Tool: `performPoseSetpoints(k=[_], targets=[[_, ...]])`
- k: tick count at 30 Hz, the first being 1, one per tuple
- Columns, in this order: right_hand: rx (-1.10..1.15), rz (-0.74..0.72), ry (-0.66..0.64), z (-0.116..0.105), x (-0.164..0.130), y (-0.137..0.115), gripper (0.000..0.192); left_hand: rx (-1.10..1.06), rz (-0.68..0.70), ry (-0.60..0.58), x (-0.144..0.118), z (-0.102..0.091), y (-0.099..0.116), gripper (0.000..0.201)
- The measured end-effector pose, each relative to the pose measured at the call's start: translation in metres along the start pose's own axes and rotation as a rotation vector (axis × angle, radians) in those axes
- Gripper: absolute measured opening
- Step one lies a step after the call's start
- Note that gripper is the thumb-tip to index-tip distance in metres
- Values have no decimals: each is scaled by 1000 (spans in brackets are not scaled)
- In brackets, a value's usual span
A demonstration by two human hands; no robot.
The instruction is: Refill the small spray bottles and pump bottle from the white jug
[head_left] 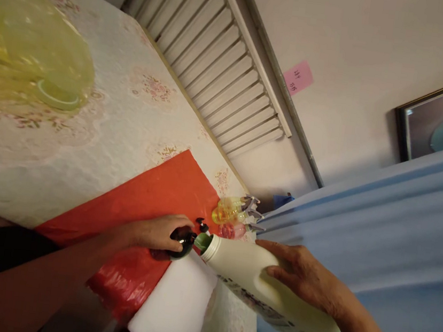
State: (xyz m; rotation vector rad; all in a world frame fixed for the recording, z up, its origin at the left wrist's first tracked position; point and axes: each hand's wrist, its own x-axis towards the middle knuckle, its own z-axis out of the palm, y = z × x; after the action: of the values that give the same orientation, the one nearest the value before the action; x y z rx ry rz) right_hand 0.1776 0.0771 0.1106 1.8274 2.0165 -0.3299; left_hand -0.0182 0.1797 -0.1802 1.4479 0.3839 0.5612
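My left hand (165, 233) is closed around a small dark bottle (183, 242), whose neck points right. My right hand (305, 276) grips a large pale cream jug (246, 260) with printing on its side. The jug is tipped over, its open mouth up against the dark bottle's neck. Something green (202, 241) shows at the jug's mouth; whether liquid is flowing I cannot tell. Just behind the two mouths lies a black pump head (201, 224). Both stand over a red sheet (153, 192) and a folded white cloth (178, 306).
Yellow spray bottles (226, 209) and a pink spray bottle (232, 230) stand beyond the jug. A yellowish translucent bag (30, 40) sits on the floral tablecloth (117, 121) at upper left. A slatted white rail (218, 63) borders the far edge, and a blue curtain (380, 223) hangs at right.
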Motion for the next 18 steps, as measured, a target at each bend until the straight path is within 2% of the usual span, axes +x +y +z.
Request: performPoseSetpoints(k=[6, 18], targets=[[44, 4, -28, -2, 1, -2, 47, -7, -8, -7, 1, 0, 0, 42], [-6, 24, -37, -5, 1, -4, 47, -15, -12, -4, 0, 0, -2, 43]])
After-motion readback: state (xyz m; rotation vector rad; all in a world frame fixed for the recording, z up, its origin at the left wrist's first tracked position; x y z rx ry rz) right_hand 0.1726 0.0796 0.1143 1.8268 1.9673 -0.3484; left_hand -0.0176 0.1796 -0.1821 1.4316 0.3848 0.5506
